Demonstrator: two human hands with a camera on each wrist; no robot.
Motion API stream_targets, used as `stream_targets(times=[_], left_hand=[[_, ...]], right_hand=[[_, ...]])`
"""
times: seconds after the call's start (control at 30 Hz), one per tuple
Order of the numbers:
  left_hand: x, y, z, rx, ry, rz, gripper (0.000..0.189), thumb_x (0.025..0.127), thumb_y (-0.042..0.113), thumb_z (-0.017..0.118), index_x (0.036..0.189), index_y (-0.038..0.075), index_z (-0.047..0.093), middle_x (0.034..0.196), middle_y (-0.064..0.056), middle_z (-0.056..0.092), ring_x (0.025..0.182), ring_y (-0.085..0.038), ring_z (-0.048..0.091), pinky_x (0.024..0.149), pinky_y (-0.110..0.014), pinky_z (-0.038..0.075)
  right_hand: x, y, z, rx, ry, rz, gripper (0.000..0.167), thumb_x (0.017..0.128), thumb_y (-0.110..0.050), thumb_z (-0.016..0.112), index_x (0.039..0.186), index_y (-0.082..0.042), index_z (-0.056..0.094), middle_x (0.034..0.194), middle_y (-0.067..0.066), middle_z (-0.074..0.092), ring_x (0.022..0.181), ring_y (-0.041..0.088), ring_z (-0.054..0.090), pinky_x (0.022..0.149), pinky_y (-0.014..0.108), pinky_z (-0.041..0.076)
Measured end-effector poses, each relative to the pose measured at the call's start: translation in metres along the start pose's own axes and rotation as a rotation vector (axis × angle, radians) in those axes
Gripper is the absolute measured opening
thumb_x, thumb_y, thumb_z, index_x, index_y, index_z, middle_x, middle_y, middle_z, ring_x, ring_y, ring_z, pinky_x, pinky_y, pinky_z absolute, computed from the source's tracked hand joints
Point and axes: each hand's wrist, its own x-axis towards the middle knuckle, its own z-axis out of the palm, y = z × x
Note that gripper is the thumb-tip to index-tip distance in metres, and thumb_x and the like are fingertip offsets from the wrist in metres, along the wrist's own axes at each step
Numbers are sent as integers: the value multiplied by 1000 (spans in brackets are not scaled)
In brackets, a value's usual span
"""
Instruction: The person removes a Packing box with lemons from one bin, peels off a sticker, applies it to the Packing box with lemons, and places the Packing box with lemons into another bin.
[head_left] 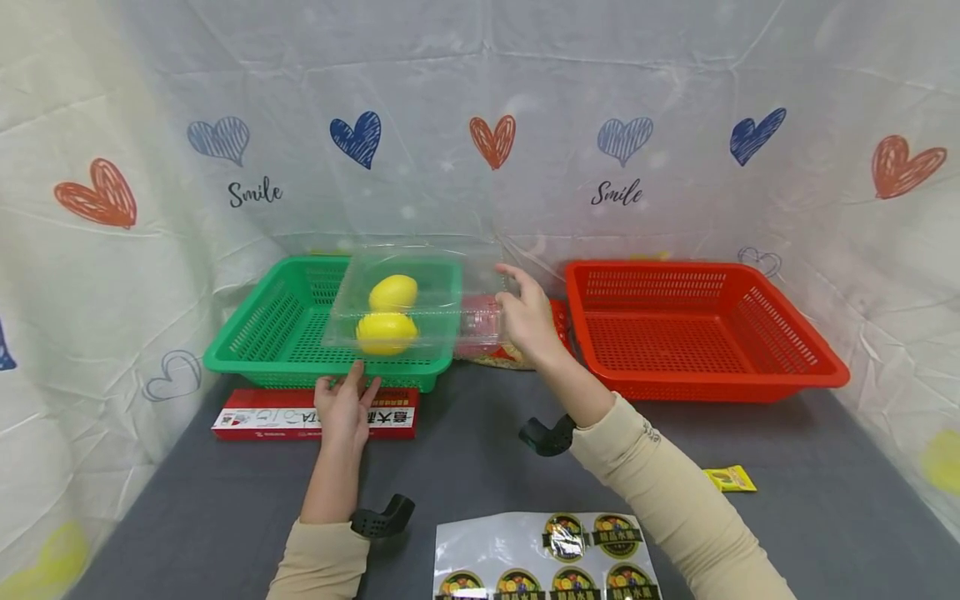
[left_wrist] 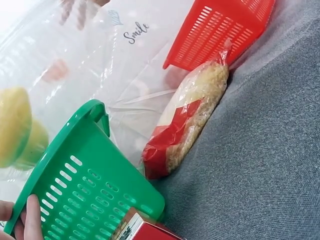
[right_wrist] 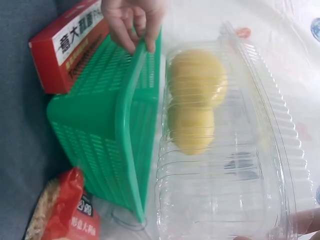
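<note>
My right hand (head_left: 528,321) holds the right end of a clear plastic clamshell box (right_wrist: 220,195), raised over the green basket (head_left: 251,362). Inside the box, towards its left end, lie two yellow lemon-like fruits (head_left: 387,333), one behind the other. In the right wrist view only a few fingertips (right_wrist: 306,221) show at the box's edge. My left hand (head_left: 345,408) is at the basket's front rim; the right wrist view shows its thumb and fingers pinching that rim (right_wrist: 131,90). The basket's floor shows bare on its left side.
A red pasta box (head_left: 262,414) lies before the green basket. Between the baskets is a red-and-clear bag of pasta (left_wrist: 192,102). The red basket (head_left: 817,354) stands right. A sticker sheet (head_left: 487,550) lies in front, a small yellow packet (head_left: 733,478) to the right.
</note>
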Motion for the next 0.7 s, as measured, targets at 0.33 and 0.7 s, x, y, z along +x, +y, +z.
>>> stream_targets(times=[0.33,0.7], left_hand=[[0,-3,0,-1,-9,2,25,91,19,55,109,17,39,109,-4,45,97,-15,55,82,-28,50],[-1,1,0,17,-3,3,37,91,19,55,120,8,35,108,-4,45,102,-16,55,80,-25,50]], right_hand=[[-14,10,-26,16,-17,-11,46,89,-1,40,134,-7,43,129,13,45,38,7,30,39,21,32],[-36,25,-50,108,-24,57,44,92,-1,40,135,-10,43,105,15,44,39,8,27,39,19,30]])
